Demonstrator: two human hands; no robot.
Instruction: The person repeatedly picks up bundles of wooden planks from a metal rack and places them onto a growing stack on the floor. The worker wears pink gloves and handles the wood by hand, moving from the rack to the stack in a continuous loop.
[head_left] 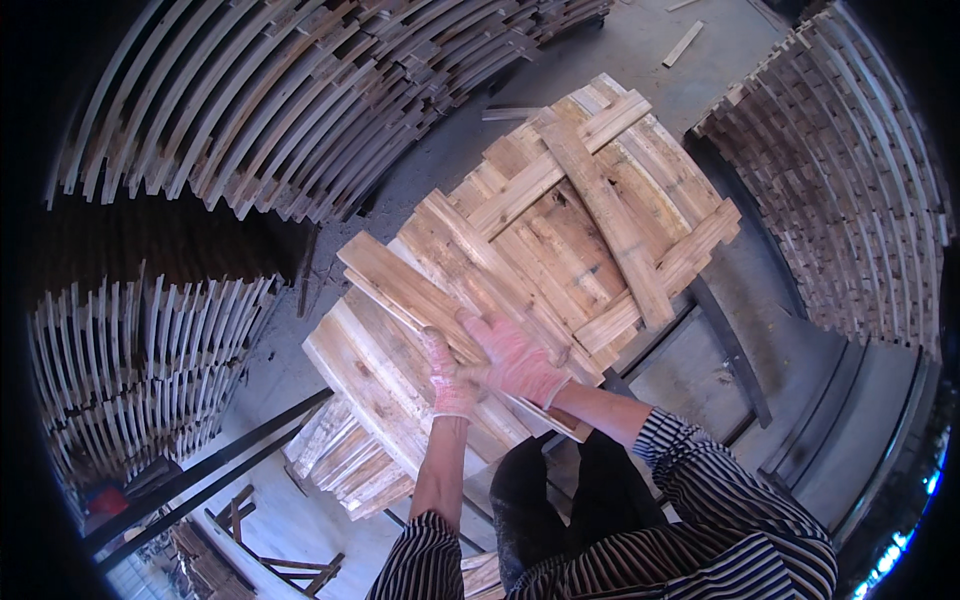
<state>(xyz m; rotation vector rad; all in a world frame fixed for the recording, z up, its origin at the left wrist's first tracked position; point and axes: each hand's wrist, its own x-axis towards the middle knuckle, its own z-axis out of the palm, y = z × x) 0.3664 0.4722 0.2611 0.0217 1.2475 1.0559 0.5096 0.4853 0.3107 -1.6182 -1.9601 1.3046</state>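
A long wooden board [405, 280] lies slantwise over a pile of pale planks [375, 365] in front of me. My left hand [447, 385], in a pinkish-white work glove, is closed around the board's left edge near its middle. Across the same board rests my right hand [522, 368], gloved alike, its fingers curled over the top and far edge; part of its grip is hidden. The board's near end comes out below my right wrist. Just beyond, more planks carry crossing battens [605, 215] on top.
Curved-looking stacks of wooden strips [260, 100] rise at the far left, with another stack [120, 350] below them. A tall stack [835, 170] stands at right. Dark metal bars [210, 465] run at lower left, and a loose strip [684, 45] lies on the floor.
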